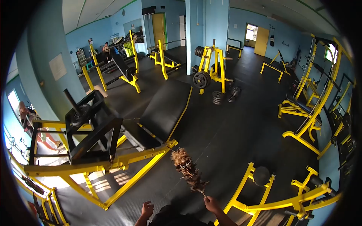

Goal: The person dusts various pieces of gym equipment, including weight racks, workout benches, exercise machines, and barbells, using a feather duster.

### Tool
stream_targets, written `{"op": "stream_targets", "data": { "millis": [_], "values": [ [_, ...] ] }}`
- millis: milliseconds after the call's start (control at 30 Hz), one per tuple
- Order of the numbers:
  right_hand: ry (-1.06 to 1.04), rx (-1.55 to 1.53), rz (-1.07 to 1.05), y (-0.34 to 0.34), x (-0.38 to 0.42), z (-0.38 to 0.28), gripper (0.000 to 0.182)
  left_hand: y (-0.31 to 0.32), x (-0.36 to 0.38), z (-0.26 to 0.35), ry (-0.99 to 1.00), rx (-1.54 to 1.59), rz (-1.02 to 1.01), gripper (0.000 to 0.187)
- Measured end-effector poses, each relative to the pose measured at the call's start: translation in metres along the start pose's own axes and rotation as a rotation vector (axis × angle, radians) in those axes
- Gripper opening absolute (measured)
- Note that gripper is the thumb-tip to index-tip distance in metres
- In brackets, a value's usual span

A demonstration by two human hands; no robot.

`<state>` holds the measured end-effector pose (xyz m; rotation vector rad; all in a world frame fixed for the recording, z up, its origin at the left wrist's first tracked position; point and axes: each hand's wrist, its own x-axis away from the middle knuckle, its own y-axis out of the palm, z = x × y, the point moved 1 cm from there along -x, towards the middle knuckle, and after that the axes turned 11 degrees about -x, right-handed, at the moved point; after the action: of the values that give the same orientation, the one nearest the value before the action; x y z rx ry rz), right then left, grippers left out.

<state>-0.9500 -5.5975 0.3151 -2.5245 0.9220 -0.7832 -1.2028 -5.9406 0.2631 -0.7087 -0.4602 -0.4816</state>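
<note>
My right hand (212, 203), at the bottom centre, is closed around the thin handle of a brown feather duster (187, 171). The duster points up and to the left, its feathery tip close to the yellow end of a leg press machine's frame (171, 144). My left hand (147, 208) hangs low over the dark floor, left of my body. Its fingers are loosely bent and slightly apart, with nothing visible in them. Above the duster lies the machine's black padded backrest (166, 109).
A yellow bench frame with a round black pad (261, 176) stands close on my right. Ahead is a plate rack (213, 67), with stacked weight plates (217, 98) on the floor. A tall yellow machine (313, 109) lines the right wall. A person (106, 50) is at the far left.
</note>
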Motion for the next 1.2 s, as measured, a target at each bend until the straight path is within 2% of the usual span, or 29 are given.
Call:
{"op": "stream_targets", "data": {
  "millis": [67,133,167,233,333,400,467,533,600,667,733,867,933,967,1033,1100,1167,1200],
  "values": [
    [0.028,-0.035,-0.008,0.001,-0.043,-0.013,0.036,0.004,-0.045,0.033,0.030,0.000,0.001,0.048],
    [-0.158,0.000,0.144,0.004,-0.080,-0.033,0.040,0.013,-0.094,0.064,0.046,-0.010,-0.026,0.047],
    [-0.153,-0.001,0.157,0.005,-0.097,-0.043,0.040,0.015,-0.122,0.083,0.061,-0.023,-0.041,0.047],
    [0.019,-0.041,0.023,0.009,-0.138,-0.064,0.042,0.019,-0.180,0.121,0.078,-0.079,-0.059,0.046],
    [0.053,-0.071,0.048,0.017,-0.189,-0.095,0.037,0.021,-0.252,0.181,0.058,-0.119,-0.085,0.043],
    [0.043,-0.060,0.044,0.019,-0.232,-0.118,0.036,0.019,-0.298,0.236,0.212,-0.088,-0.106,0.043],
    [0.032,-0.044,0.012,0.007,-0.266,-0.143,0.036,0.018,-0.346,0.282,0.224,-0.150,-0.055,0.045],
    [-0.020,-0.149,0.096,-0.009,-0.297,-0.177,0.033,0.009,-0.364,0.344,0.245,-0.164,-0.025,0.045],
    [-0.008,-0.135,0.057,-0.023,-0.336,-0.201,0.032,0.008,-0.392,0.388,0.368,-0.105,0.027,0.044],
    [-0.023,-0.100,-0.018,-0.030,-0.391,-0.215,0.032,0.005,-0.409,0.435,0.416,-0.074,0.064,0.042],
    [-0.097,-0.042,0.014,-0.030,-0.438,-0.213,0.029,0.006,-0.423,0.457,0.380,-0.007,0.139,0.041],
    [-0.296,0.048,-0.258,-0.043,-0.555,-0.224,0.031,0.008,-0.438,0.490,0.289,0.196,0.269,0.039],
    [-0.655,-0.001,-0.356,-0.054,-0.605,-0.249,0.033,0.006,-0.427,0.492,0.210,0.191,0.431,0.040],
    [-0.690,0.011,-0.429,-0.055,-0.632,-0.258,0.033,0.002,-0.422,0.495,0.179,0.234,0.457,0.040],
    [-0.567,-0.090,-0.613,-0.046,-0.702,-0.268,0.035,-0.010,-0.416,0.504,0.159,0.298,0.551,0.041],
    [-0.561,-0.083,-0.807,-0.054,-0.732,-0.346,0.038,-0.029,-0.387,0.519,0.108,0.357,0.688,0.041],
    [-0.614,-0.049,-0.844,-0.021,-0.788,-0.371,0.025,-0.049,-0.362,0.522,0.054,0.349,0.851,0.041],
    [-0.602,0.044,-0.832,-0.016,-0.785,-0.415,0.022,-0.055,-0.351,0.516,0.047,0.339,0.933,0.039]
  ]
}}
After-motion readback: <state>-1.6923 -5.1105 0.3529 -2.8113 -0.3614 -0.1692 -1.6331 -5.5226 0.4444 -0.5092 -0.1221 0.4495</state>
